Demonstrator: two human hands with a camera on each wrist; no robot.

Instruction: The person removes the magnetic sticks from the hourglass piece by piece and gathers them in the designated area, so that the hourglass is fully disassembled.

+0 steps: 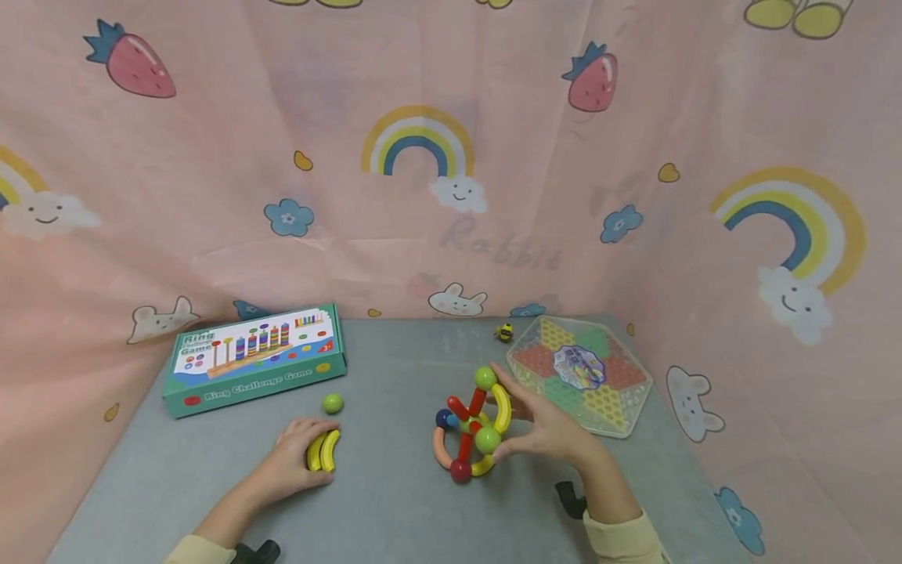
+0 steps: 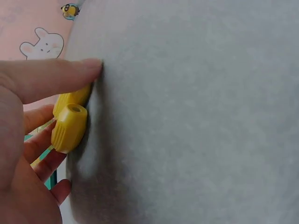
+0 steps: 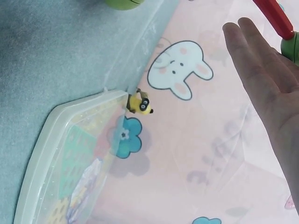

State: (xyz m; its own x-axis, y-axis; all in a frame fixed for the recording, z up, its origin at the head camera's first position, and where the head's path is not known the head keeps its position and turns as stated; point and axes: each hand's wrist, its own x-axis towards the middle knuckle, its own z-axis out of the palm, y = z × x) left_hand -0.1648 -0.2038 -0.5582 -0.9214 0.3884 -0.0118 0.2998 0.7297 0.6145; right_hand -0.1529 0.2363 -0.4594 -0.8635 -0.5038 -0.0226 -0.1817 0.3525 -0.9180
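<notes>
My left hand [image 1: 290,458] curls round two yellow curved sticks [image 1: 329,450] lying side by side, low over the table. In the left wrist view the end of one yellow stick [image 2: 69,128] shows between thumb and fingers. My right hand [image 1: 553,429] grips the right side of a ball-and-stick toy structure, thumb at its lower green ball [image 1: 488,439] and fingers behind its yellow curved stick [image 1: 503,407]. Red sticks, a red ball [image 1: 461,471], a dark blue ball [image 1: 445,418] and a peach curved stick [image 1: 441,448] make up the rest. A loose green ball [image 1: 333,403] lies beyond my left hand.
A green Ring Challenge Game box [image 1: 257,364] lies at the back left. At the back right is a hexagonal board-game case [image 1: 613,421], with a small yellow-and-black bee figure [image 1: 504,333] beside it. A pink patterned cloth [image 1: 395,258] hangs behind the grey table [image 1: 395,517].
</notes>
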